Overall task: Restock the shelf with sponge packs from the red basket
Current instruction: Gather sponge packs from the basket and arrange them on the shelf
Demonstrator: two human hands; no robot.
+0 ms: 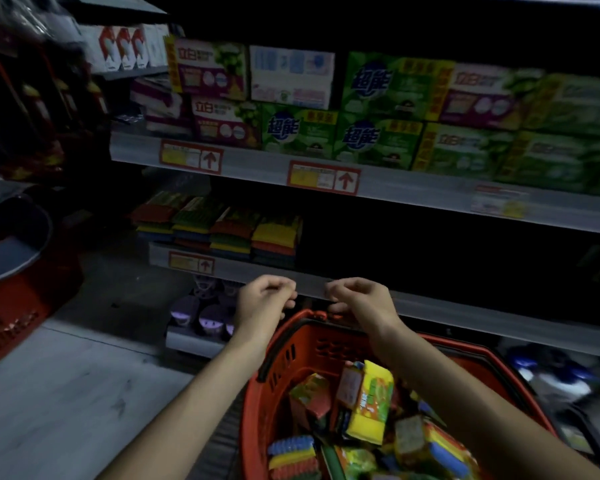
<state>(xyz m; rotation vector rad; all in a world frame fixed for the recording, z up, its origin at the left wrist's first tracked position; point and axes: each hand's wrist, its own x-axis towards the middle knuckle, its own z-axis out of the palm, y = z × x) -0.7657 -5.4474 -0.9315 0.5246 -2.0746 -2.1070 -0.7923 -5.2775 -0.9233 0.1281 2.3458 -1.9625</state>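
Two grips hover side by side over the far rim of the red basket [278,344], just before the front edge of the lower shelf [447,311]. Left grip [264,301] and right grip [359,301] both have loosely curled fingers and hold nothing. Loose sponge packs [312,393] are heaped in the basket, below both grips and nearer the person. One yellow pack [371,407] stands on end, its long axis near upright and slightly tilted. Toward the shelf's left end, four stacks of flat packs [219,233] sit at the front edge, long axes running toward the back. The upper shelf [257,168] carries green and purple boxes [378,140].
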